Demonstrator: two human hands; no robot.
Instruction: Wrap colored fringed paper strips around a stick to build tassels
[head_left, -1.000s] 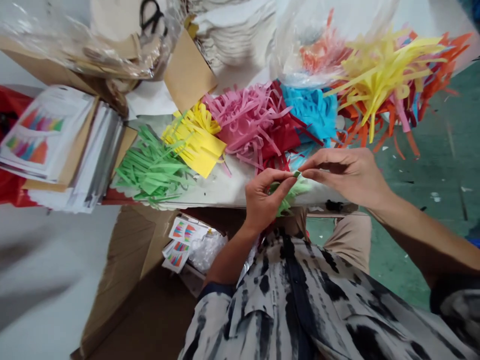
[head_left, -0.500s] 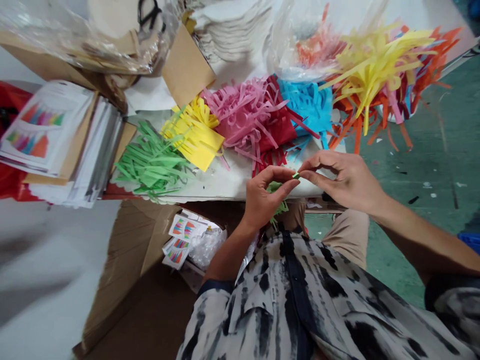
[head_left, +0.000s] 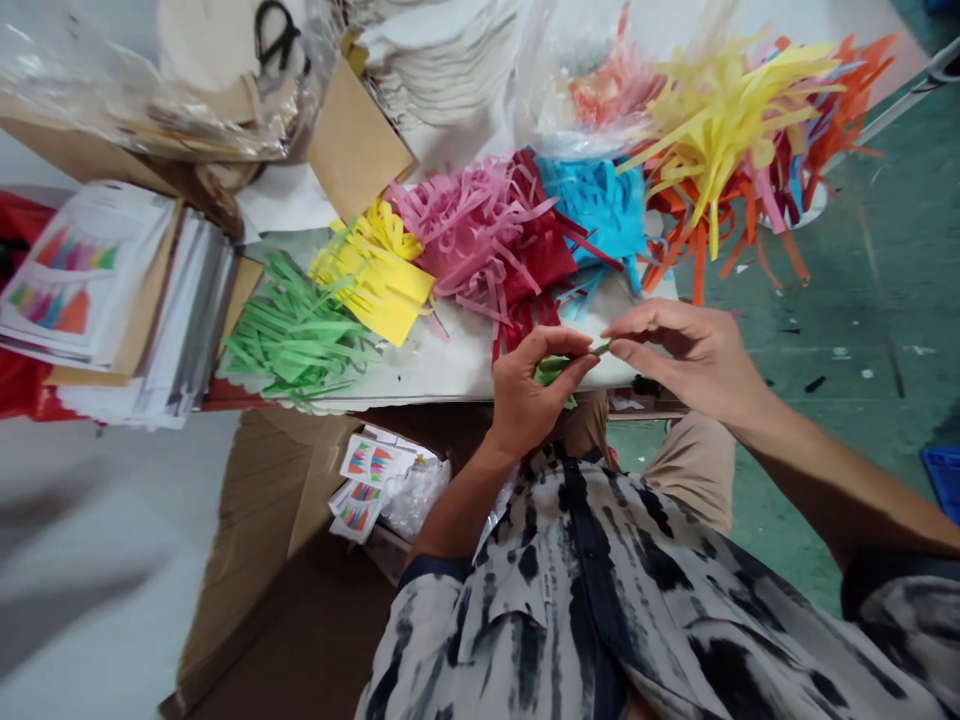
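My left hand (head_left: 536,388) is shut on a small roll of green fringed paper (head_left: 555,370), with a thin green tip (head_left: 601,348) poking out past its fingertips. My right hand (head_left: 679,352) sits just beyond that tip, thumb and forefinger slightly apart and holding nothing. Beside my hands on the white table (head_left: 442,372) lie bundles of cut paper fringe: green (head_left: 296,340), yellow (head_left: 375,285), pink (head_left: 472,235), dark red (head_left: 536,260) and blue (head_left: 592,205).
A heap of yellow and orange fringe (head_left: 720,160) stands at the far right of the table, by a clear plastic bag (head_left: 607,80). Stacked printed sheets (head_left: 90,280) lie at the left. A cardboard box (head_left: 255,540) stands below the table. Green floor shows on the right.
My right fingertips have drawn apart from the green tip, which they pinched before. The green paper looks more tightly gathered in my left hand, and the view has shifted slightly.
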